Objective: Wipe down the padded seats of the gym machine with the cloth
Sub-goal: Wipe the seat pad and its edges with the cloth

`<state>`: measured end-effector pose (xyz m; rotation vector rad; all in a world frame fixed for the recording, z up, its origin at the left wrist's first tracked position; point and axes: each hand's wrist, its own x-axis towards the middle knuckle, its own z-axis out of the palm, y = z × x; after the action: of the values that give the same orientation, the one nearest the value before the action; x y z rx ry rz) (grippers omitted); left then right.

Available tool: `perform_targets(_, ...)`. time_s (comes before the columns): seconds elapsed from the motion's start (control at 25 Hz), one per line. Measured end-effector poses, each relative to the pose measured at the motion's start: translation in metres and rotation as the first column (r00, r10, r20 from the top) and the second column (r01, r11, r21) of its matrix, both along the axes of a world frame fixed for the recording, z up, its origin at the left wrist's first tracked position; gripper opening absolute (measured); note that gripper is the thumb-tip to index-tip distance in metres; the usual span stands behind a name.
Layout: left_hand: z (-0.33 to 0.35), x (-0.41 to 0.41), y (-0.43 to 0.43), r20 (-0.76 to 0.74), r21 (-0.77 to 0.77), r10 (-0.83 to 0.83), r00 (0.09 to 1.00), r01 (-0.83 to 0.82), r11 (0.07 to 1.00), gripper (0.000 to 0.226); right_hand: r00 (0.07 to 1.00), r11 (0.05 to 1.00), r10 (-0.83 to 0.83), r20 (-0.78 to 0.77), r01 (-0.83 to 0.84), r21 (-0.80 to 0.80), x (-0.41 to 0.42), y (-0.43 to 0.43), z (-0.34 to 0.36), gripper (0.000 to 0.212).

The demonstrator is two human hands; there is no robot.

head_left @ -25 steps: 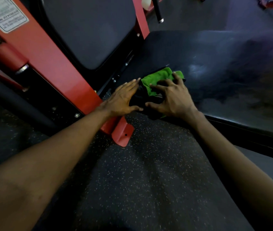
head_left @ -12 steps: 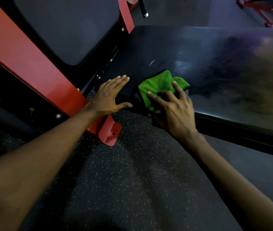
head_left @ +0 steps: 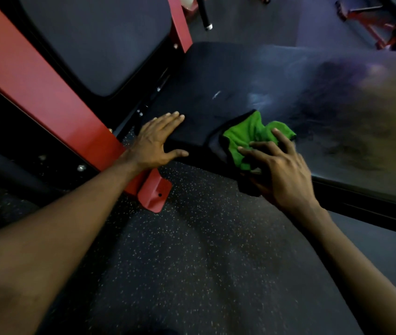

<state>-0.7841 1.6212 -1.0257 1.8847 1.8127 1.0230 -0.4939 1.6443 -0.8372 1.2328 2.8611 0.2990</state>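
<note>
Beside the red frame the left hand lies flat, fingers straight, on the near corner of the black seat pad, holding nothing; the green cloth sits bunched at the pad's front edge; the right hand clutches it with bent fingers

Padded seat, possibly damp, green cloth atop

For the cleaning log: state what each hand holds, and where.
Right hand grips the green cloth at its near end; left hand holds nothing, flat on the seat.
</note>
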Motion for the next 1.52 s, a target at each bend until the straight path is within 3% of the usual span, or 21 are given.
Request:
perform_targets(0.16,0.013,0.015,-0.001,0.027,-0.042,-0.008,1.000,0.009,0.999,0.109,1.000,0.999,0.007,0.022,-0.008,0.052,-0.004,0.003,-0.011,0.060)
perform_targets(0.32,0.014,0.048,0.001,0.043,0.056,-0.029,0.999,0.027,0.998,0.101,1.000,1.000,0.006,0.030,-0.006,-0.003,-0.044,0.005,-0.026,0.062)
perform_targets(0.44,0.011,0.046,0.001,0.068,0.071,-0.001,0.998,-0.004,0.997,0.093,0.999,0.999,0.033,0.015,-0.033,-0.041,-0.014,0.002,-0.008,0.063)
perform_targets(0.72,0.012,0.048,-0.001,0.055,0.082,0.013,0.998,-0.017,0.996,0.090,0.998,0.997,-0.051,-0.043,0.053,0.059,0.065,-0.005,0.033,0.055)
perform_targets(1.12,0.012,0.048,-0.002,0.082,0.071,0.012,0.997,-0.018,0.997,0.091,1.000,1.000,0.001,-0.023,-0.001,0.024,-0.049,0.007,-0.035,0.056)
perform_targets(1.32,0.010,0.048,-0.001,0.068,0.108,0.023,0.997,-0.030,0.994,0.088,1.000,0.999,0.012,0.004,-0.012,-0.042,0.000,0.004,0.005,0.053)
perform_targets(1.52,0.011,0.050,-0.001,0.054,0.112,0.038,0.998,-0.044,0.993,0.094,0.993,0.994,-0.110,-0.044,0.110,-0.007,0.062,-0.010,0.041,0.057)
